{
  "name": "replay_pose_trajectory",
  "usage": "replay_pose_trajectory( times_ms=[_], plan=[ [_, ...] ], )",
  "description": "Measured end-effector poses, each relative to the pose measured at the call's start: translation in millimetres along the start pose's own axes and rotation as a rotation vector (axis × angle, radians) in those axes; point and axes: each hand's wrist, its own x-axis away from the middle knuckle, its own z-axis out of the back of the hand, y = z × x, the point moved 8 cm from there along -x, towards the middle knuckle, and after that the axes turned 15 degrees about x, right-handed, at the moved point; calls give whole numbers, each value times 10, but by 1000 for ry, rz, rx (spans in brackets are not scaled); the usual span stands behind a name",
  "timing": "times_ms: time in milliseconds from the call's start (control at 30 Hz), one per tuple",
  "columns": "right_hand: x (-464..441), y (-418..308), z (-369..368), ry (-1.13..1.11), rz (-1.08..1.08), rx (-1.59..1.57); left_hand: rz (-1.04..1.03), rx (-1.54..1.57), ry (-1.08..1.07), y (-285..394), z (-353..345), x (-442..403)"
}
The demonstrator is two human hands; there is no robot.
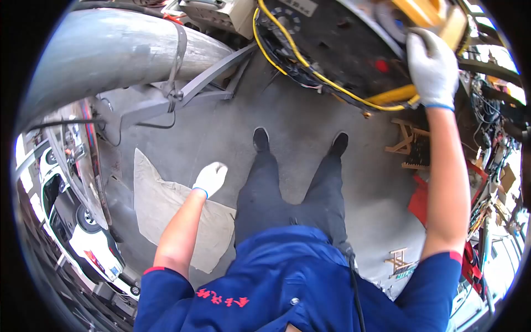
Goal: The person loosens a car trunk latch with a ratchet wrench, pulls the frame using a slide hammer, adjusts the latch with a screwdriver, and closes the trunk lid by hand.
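Observation:
My right hand, in a white knit glove with a blue cuff, reaches up to the edge of a dark machine at the upper right. Its fingers are bent and closed against the machine beside a yellow bar; what they grip is hidden. A yellow cable runs along the machine's near edge. My left hand, gloved the same way, hangs at my side with its fingers curled in. Nothing shows in it. Below it, a pale flat sheet lies on the floor.
A large grey metal cylinder rests on a grey steel frame at the upper left. A white car stands at the far left. Small wooden stands are on the floor to the right, near cluttered cables.

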Motion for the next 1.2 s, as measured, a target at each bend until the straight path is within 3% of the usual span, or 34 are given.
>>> replay_pose_trajectory(
  times_ms=[67, 133, 167, 233, 267, 333, 467, 600, 667, 733, 800, 900, 933, 1033, 1067, 1133, 1200],
  plan=[
    [72, 57, -90, 16, -23, 19, -15, 54, -31, -132, 112, -883],
    [128, 172, -212, -90, -52, 6, -144, -129, -15, -92, 115, -1741],
    [170, 305, -185, -114, -48, 130, -79, -155, -71, -215, 10, -2193],
    [68, 80, -134, -268, -248, 150, 26, -275, -97, -531, -230, -3346],
    [59, 60, -136, -147, -108, 241, 84, -363, -74, -672, -372, -3863],
    [150, 218, -36, -166, -19, 379, 46, -320, -11, -330, -615, -4526],
    [314, 721, 316, -285, 168, 743, -242, -122, 151, 505, -1190, -5422],
    [368, 1149, 689, -357, 457, 1243, 33, 139, 21, 612, -1518, -5875],
    [389, 1334, 763, -372, 616, 1460, -35, 237, -158, 674, -1728, -5843],
    [456, 1554, 772, -292, 616, 1511, -137, 409, -118, 834, -2023, -5616],
    [457, 1464, 613, -314, 399, 1186, -114, 586, -122, 1065, -2247, -5242],
    [358, 923, 97, -251, 24, 519, 10, 1470, -280, 2003, -2104, -4067],
    [336, 785, 2, -231, -25, 389, 51, 1594, -340, 2309, -1959, -3750],
    [284, 547, -189, -172, -136, 121, 253, 643, -532, 2218, -1645, -3227],
    [264, 497, -228, -153, -149, 74, 340, 829, -513, 2143, -1512, -3013],
    [188, 387, -238, -119, -97, 145, 253, 606, -352, 2015, -1066, -2527],
    [-60, 7, -295, 9, 43, 128, -272, 100, -111, 1420, -964, -2458]
  ],
)
